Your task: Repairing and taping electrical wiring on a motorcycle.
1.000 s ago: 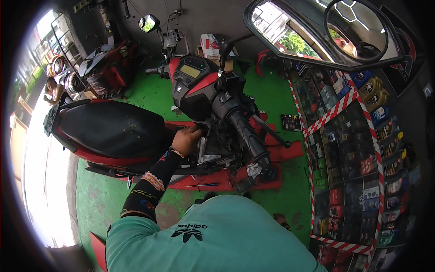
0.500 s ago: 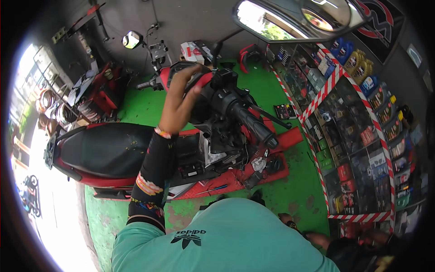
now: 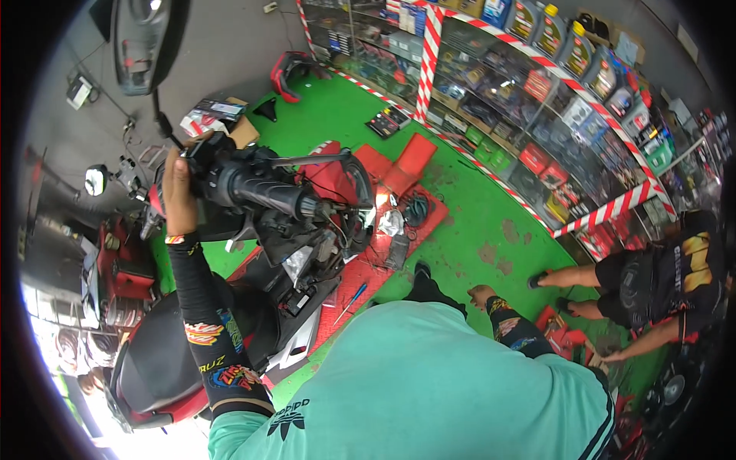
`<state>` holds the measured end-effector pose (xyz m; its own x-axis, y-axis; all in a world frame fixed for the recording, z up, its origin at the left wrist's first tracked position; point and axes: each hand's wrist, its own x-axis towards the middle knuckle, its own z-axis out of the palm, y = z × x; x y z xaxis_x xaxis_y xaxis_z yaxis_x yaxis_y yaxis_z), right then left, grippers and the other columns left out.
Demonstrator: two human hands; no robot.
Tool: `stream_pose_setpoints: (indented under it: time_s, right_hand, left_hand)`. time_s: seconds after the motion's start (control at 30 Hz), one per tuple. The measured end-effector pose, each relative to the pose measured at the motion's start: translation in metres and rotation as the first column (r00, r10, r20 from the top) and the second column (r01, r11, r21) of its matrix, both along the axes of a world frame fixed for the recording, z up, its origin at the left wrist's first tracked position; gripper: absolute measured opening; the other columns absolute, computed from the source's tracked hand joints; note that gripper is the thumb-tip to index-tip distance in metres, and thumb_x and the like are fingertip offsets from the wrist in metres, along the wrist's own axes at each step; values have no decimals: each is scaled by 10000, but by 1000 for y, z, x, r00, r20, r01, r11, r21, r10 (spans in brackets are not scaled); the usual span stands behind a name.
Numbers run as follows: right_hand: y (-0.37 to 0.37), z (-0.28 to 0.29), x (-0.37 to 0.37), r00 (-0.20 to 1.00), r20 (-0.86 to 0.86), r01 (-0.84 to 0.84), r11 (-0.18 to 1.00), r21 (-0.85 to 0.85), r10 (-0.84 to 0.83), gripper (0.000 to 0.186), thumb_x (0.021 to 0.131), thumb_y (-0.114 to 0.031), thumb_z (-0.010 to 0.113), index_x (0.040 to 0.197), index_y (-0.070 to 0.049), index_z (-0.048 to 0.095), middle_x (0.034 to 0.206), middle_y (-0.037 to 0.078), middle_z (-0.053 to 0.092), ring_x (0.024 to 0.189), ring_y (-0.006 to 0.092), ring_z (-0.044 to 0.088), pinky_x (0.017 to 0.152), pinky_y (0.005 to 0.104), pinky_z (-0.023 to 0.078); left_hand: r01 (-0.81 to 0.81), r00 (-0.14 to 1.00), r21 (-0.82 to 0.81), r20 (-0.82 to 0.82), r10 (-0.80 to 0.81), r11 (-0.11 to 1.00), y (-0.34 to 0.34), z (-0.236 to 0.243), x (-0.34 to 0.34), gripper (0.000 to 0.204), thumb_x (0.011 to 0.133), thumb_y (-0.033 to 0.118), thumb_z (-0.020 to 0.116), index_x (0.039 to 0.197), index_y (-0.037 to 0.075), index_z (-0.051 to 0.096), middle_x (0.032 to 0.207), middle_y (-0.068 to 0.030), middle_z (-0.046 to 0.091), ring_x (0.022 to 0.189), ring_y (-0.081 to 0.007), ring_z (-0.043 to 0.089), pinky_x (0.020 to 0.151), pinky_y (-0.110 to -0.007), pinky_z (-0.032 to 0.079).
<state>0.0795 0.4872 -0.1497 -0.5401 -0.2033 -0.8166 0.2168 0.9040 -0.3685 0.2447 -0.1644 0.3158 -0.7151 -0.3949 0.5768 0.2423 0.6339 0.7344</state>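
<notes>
My left hand (image 3: 180,193) is wrapped over the inner part of the scooter's handlebar (image 3: 222,165), beside the mirror stem; some fingers are hidden behind it. The black rubber grip (image 3: 268,193) and its brake lever (image 3: 310,159) point to the right of that hand. Below, the scooter's front body is stripped, with wiring and a battery (image 3: 295,300) exposed. Its black seat (image 3: 169,353) lies under my left forearm. Down at my right side, my right hand (image 3: 481,295) hangs apart from everything; its fingers are too small to read, and no object shows in it.
A red work platform (image 3: 349,295) bears a screwdriver (image 3: 351,303) and loose parts. Glass cabinets with red-white striped edges (image 3: 431,65) line the far right. A co-worker in black (image 3: 675,268) bends at the right, one hand (image 3: 613,357) near a red toolbox (image 3: 560,331).
My view has swung to the right, bringing the co-worker and my right hand into sight. My left hand has gone from raised over the dash to holding the handlebar.
</notes>
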Motion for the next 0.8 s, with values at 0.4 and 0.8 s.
stream_pose_setpoints:
  time_s: [0.4,0.8]
  right_hand:
    - [9,19,6,998,29,56,998,9,-56,416,988,-439,552,1166,-93,702,930,65,742,695,191,671,578,380,573]
    - [21,34,32,982,24,185,983,8,-185,443,962,-447,588,1166,-69,696,895,64,721,661,188,643,584,379,559]
  left_hand:
    - [58,997,-36,57,-56,998,3,2,0,839,1024,663,380,1395,-78,512,1386,-191,576,1267,-250,546,1112,-374,374]
    - [-95,991,-189,78,111,977,-8,1,15,849,980,703,485,1319,-72,561,1193,-114,610,1112,-191,556,1007,-318,408]
